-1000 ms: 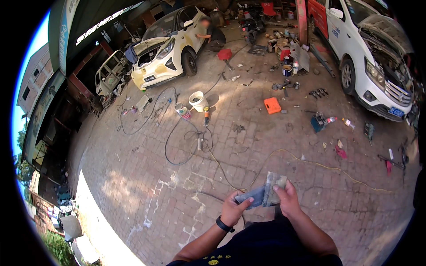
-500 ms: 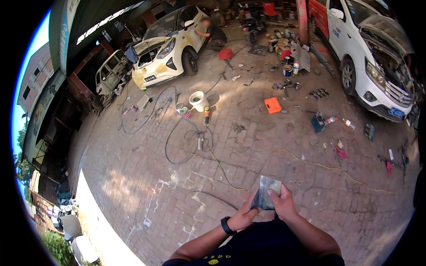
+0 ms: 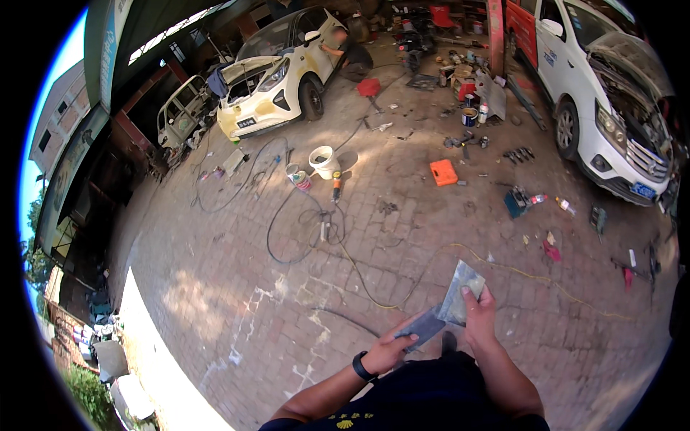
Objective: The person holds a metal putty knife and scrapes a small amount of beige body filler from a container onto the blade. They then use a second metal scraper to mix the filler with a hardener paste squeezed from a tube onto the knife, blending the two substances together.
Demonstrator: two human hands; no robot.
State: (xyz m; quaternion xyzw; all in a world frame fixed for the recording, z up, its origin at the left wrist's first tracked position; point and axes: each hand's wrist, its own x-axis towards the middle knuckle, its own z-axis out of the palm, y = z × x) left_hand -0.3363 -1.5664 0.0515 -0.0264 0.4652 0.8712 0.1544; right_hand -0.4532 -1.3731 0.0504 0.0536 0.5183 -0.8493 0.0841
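Note:
In front of me, low in the view, I hold two flat plates close together. My left hand (image 3: 389, 351) is closed round one end of a dark blue-grey plate (image 3: 424, 330), thumb on top. My right hand (image 3: 479, 317) pinches a lighter grey, scuffed plate (image 3: 460, 282) that looks like a putty spreader, its thumb flat on the face. A lower corner of the lighter plate meets or overlaps the far end of the dark one; whether they touch I cannot tell. A black band circles my left wrist.
Hoses and a yellow cord (image 3: 503, 267) snake across the brick paving. Ahead stand a white bucket (image 3: 325, 167), an orange case (image 3: 443, 172) and a teal battery-like box (image 3: 515, 202). A patched car (image 3: 287, 93), with a person crouching (image 3: 352, 57) beside it, and a white pickup (image 3: 611, 108) are farther off.
The plates were stacked between both hands; now they are apart, one per hand. The lighter plate has moved up and right and tilted, and the dark plate is more exposed.

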